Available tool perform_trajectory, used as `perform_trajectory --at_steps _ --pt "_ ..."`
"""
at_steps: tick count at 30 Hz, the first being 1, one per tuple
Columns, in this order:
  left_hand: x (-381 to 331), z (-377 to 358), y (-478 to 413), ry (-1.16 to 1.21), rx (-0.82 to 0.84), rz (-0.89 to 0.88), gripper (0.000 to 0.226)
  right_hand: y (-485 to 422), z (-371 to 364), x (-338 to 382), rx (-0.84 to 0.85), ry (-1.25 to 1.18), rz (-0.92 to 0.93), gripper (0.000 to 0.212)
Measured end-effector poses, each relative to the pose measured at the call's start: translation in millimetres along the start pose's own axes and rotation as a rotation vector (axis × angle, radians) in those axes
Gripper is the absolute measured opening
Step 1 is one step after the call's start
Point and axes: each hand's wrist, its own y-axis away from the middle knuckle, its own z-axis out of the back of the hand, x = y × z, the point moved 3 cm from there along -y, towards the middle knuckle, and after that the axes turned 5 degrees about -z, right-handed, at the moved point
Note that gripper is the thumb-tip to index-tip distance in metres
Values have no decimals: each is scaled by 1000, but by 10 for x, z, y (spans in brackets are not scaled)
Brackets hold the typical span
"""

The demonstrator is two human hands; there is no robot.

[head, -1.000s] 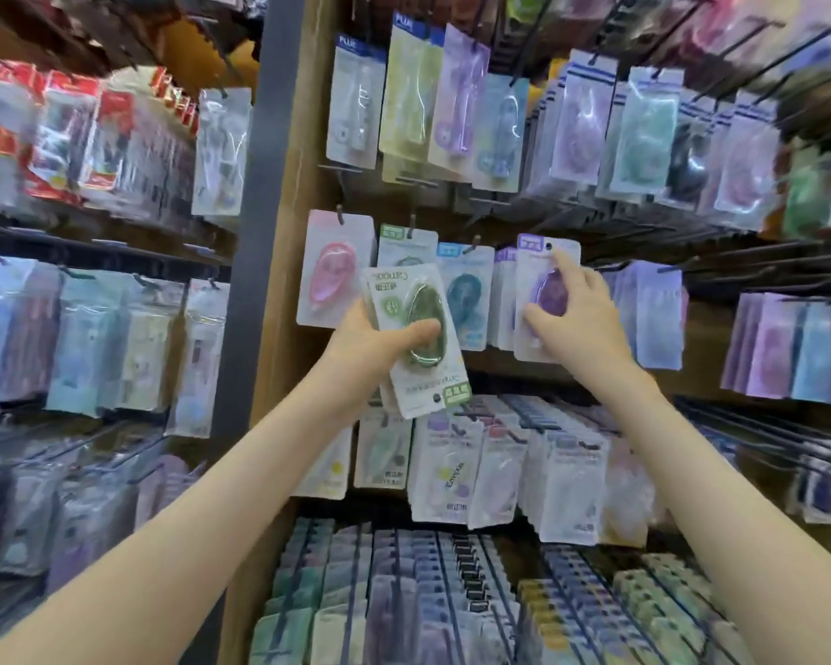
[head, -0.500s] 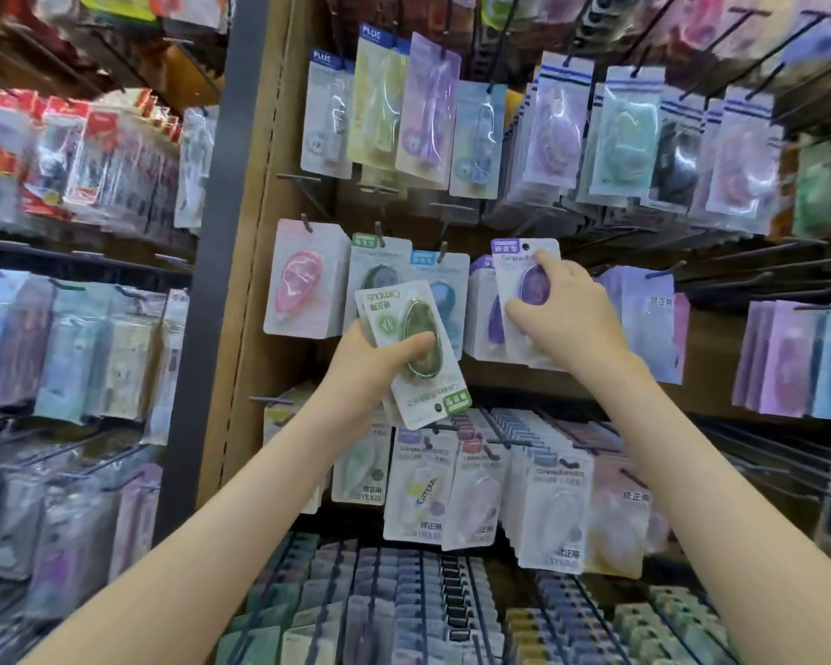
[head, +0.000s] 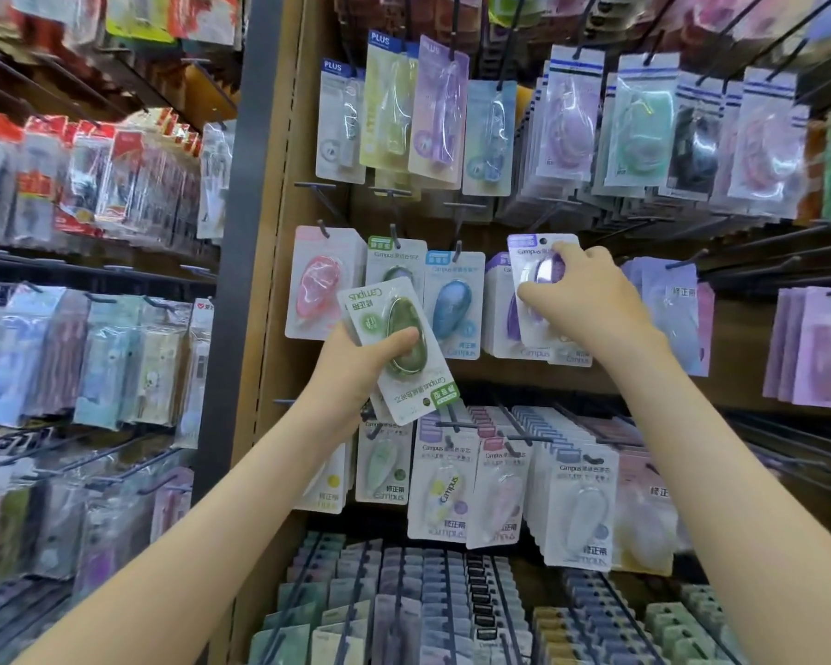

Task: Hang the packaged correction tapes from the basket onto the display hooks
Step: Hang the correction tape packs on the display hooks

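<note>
— Shelving is crowding the head view: a wooden pegboard panel (head: pixel 279 300) is carrying rows of hanging stationery. Where is the right hand working?

— The right hand (head: pixel 591 304) is pinching a purple correction tape pack (head: pixel 533 280) between thumb and fingers, holding it in front of the purple stack (head: pixel 500 309). Its punched hole is showing near the top edge; the hook there is hidden, so I would be lining the hole up before pushing.

— And the left hand?

— The left hand (head: pixel 356 367) is closing around a green correction tape pack (head: pixel 399 348), held upside down and tilted, just below the hanging green pack (head: pixel 394 261). It is needing a flip first. I cannot see the basket.
</note>
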Motion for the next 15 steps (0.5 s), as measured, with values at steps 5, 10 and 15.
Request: perform_trajectory --at_steps 5,10,15 --pt "6 9 -10 22 4 2 21 -57 -77 -52 21 8 -35 64" --pt "26 -33 -22 47 -8 17 24 -203 -375 -190 124 -16 -17 79" --pt "35 -45 17 32 16 40 27 -286 -577 -272 118 31 -39 81"
